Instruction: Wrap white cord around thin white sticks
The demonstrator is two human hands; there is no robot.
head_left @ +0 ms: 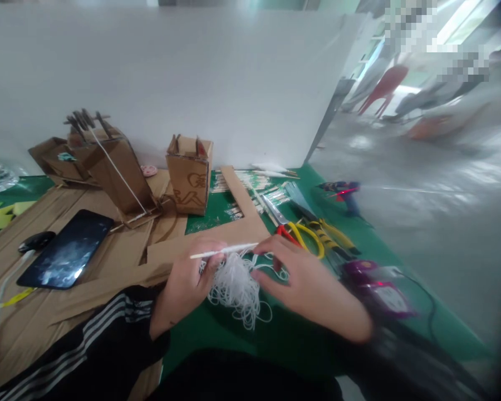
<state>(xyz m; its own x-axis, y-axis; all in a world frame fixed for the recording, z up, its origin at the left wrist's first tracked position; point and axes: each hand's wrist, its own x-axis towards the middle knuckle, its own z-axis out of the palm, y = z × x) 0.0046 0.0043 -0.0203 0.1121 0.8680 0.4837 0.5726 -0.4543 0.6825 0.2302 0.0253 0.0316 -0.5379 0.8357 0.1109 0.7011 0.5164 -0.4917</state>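
A thin stick wound with white string (pixel 234 248) lies level in front of me. My left hand (pixel 187 273) is closed around its left part, where a bare pale tip pokes out. At the other end, the fingertips of my right hand (pixel 304 278) meet the stick, while the thumb stands apart below. Whether those fingers also pinch a strand I cannot make out. Under and between both hands hangs or rests a loose tangle of white string (pixel 236 287), with some loops reaching towards my right fingers.
Cardboard strips (pixel 209 234) lie across the green table. Behind stand a cardboard box (pixel 190 178) and a taller cardboard structure (pixel 117 172). To the left is a phone (pixel 69 250). On the right are scissors (pixel 307 236), pliers (pixel 338 236), a glue gun (pixel 346 195) and a purple device (pixel 379 289).
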